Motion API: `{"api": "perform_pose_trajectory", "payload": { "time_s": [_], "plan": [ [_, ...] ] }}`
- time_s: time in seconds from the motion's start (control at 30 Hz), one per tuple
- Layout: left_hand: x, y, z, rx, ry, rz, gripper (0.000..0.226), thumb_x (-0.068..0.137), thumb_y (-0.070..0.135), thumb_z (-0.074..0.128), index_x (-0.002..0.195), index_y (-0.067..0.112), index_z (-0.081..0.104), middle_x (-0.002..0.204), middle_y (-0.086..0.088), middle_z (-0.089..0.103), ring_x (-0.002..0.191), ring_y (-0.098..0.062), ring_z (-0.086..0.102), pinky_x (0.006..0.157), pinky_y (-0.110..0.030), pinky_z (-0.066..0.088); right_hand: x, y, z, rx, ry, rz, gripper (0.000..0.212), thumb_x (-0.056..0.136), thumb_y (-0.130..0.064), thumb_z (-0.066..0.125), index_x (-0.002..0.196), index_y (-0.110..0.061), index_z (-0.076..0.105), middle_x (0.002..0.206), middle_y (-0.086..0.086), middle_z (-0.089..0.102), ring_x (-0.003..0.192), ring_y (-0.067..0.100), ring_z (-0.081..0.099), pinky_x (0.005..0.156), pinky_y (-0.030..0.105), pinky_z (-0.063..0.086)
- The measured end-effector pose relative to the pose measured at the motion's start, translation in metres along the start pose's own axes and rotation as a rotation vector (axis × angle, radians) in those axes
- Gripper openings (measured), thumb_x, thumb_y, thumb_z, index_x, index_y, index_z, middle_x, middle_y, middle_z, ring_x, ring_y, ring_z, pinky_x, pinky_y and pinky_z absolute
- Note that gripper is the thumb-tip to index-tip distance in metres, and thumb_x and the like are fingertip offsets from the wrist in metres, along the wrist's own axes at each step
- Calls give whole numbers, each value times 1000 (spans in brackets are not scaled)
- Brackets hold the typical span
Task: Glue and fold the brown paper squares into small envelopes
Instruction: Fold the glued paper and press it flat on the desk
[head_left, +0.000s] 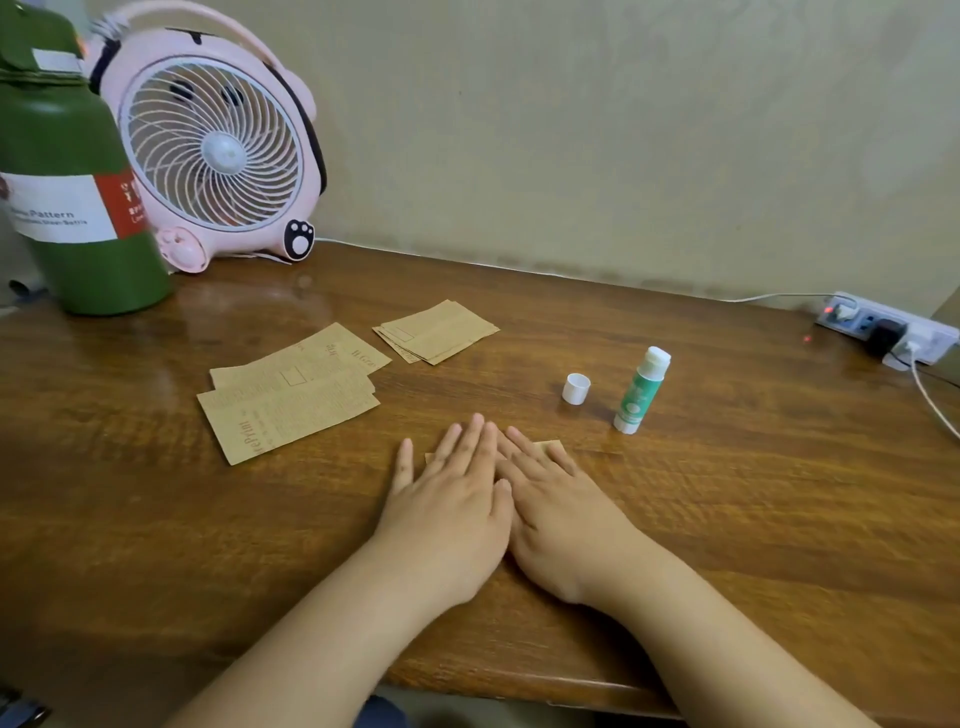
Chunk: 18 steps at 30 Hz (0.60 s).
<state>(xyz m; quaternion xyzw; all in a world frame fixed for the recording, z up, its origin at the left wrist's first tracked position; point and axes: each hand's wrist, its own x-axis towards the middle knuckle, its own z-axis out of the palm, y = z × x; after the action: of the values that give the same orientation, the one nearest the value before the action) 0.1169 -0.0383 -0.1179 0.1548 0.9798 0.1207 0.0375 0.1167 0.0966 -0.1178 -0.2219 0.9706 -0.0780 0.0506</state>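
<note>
Both hands press flat, side by side, on a folded brown paper piece (550, 446) near the front of the wooden surface (727, 519): left hand (447, 514) and right hand (561, 525), fingers straight and spread. Firm, even pressure along the seam should set the glue. The uncapped glue stick (640, 391) stands nearby; unfolded squares (291, 400) wait to the left.

hands flat on paper (551, 446) | glue stick (642, 391) uncapped, cap (575, 388) beside
</note>
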Motion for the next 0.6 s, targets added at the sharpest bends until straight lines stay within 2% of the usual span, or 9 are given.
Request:
{"api": "perform_pose_trajectory", "payload": {
  "time_s": [0.1,0.2,0.27,0.4,0.5,0.6],
  "plan": [
    [-1,-7,4,88,-73,-16,58,97,47,-4,145,23,-25,153,9,-29,138,-5,-28,116,-46,-14,0,7,4,-30,3,-9,70,82,-53,-9,148,-30,-12,156,-12,-14,141,2,-18,117,32,-10],
    [-6,-13,0,161,-119,5,60,95,50,-5,145,22,-25,151,9,-32,137,-5,-29,116,-47,-12,-4,12,3,-37,3,1,77,80,-65,-12,148,-29,-12,156,-13,-16,140,0,-19,116,30,-12],
    [-6,-15,-2,189,-145,17,59,97,49,-3,145,23,-25,151,9,-33,137,-5,-30,116,-49,-11,-7,15,0,-27,-1,35,80,76,-63,-14,149,-29,-10,155,-14,-16,139,-1,-20,115,29,-12],
    [-10,-21,-5,180,-155,14,61,95,51,-4,144,23,-27,149,10,-35,136,-4,-31,114,-52,-15,-17,24,-4,-20,-30,130,74,81,-61,-7,148,-31,-13,154,-17,-18,138,-2,-21,117,34,-11],
    [-14,-28,-5,172,-142,18,73,78,58,-20,143,25,-28,148,11,-36,134,-3,-34,111,-54,-18,-23,31,-6,-29,-35,201,76,78,-62,-8,148,-32,-14,154,-18,-19,138,-2,-22,117,35,-12],
    [-22,-33,-4,124,-30,74,84,65,63,-24,141,28,-32,144,13,-43,131,-2,-40,108,-55,-24,-32,32,-7,-26,15,237,65,92,-57,6,147,-32,-14,152,-18,-22,138,-1,-24,116,34,-12]
  ]
}}
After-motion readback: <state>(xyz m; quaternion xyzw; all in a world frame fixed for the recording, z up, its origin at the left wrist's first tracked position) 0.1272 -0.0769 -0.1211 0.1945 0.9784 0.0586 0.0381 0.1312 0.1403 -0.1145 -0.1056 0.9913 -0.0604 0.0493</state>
